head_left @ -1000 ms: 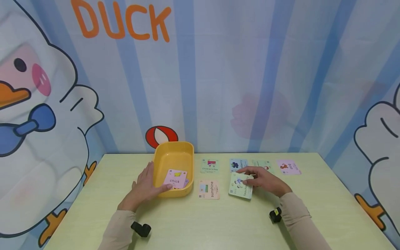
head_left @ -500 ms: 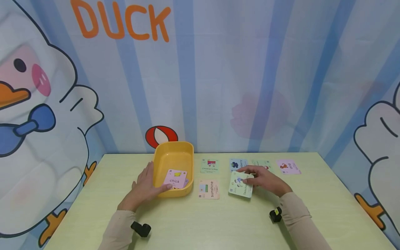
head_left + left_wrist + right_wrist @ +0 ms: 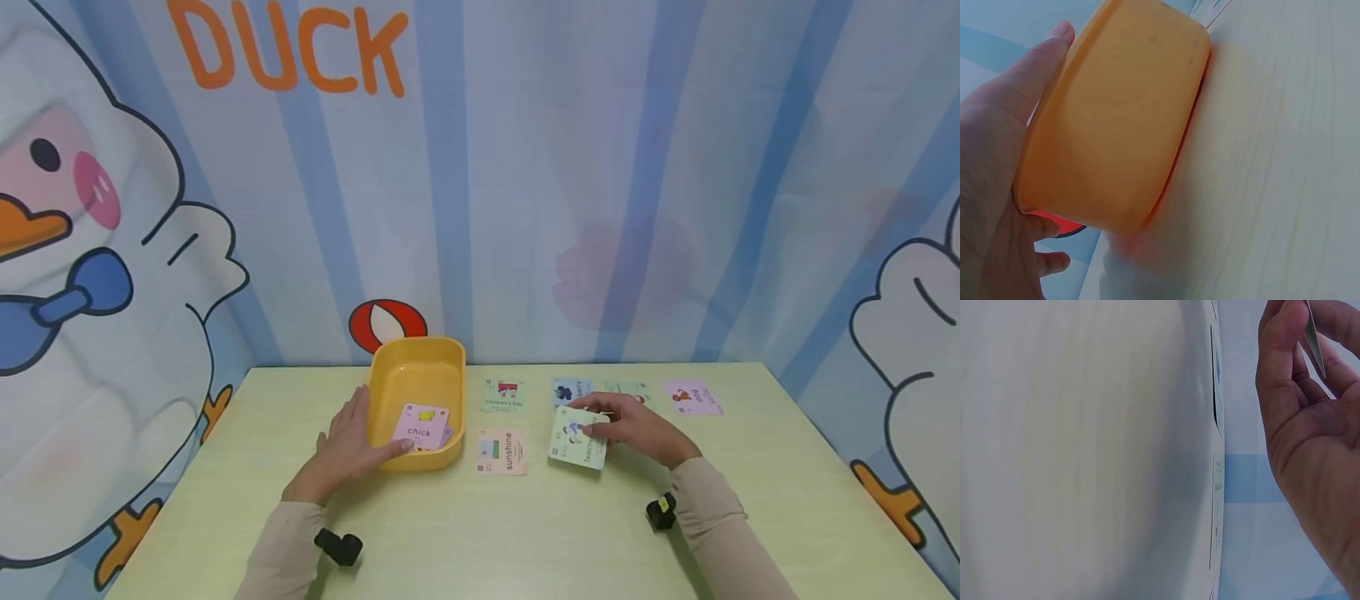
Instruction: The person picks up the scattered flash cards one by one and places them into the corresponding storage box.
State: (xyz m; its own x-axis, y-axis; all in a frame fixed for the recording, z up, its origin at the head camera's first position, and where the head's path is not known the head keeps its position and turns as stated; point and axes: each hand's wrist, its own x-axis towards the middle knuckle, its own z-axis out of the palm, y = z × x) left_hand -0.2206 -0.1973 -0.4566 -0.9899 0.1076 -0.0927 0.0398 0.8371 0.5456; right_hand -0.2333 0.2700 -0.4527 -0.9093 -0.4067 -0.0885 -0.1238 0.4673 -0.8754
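Centre-left: yellow plastic tub already holds pink square card, another beneath. Left hand, fingers extended, rests against tub. Centre-right: right hand pinches pale-green square card. Five cards still on table.

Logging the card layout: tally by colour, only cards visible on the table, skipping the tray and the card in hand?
Green cards: 2
Blue card: 1
Purple card: 1
Peach card: 1
Total: 5
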